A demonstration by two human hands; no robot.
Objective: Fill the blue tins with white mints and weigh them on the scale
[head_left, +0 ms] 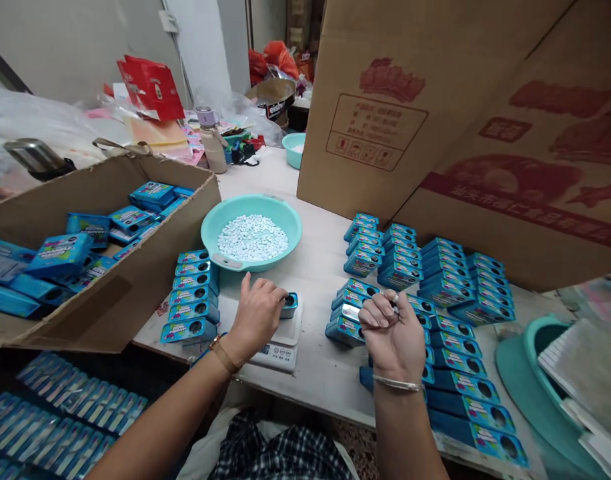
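My left hand (pixel 258 313) is closed on a small blue tin (pixel 288 304) that stands on a white digital scale (pixel 280 340). My right hand (pixel 391 333) is curled shut with a small metal scoop (pixel 355 311) sticking out to its left, above rows of blue tins (pixel 450 347). A teal basin (pixel 285 230) of small white tablets (pixel 252 237) sits just beyond the scale. A column of open blue tins (pixel 191 303) lies left of my left hand.
An open cardboard box (pixel 135 267) with blue tins stands at the left. More blue tins (pixel 420 260) are stacked at the right before large tilted cartons (pixel 435 120). A teal lid (pixel 530 380) lies far right. Trays of tins (pixel 60 420) sit below the table.
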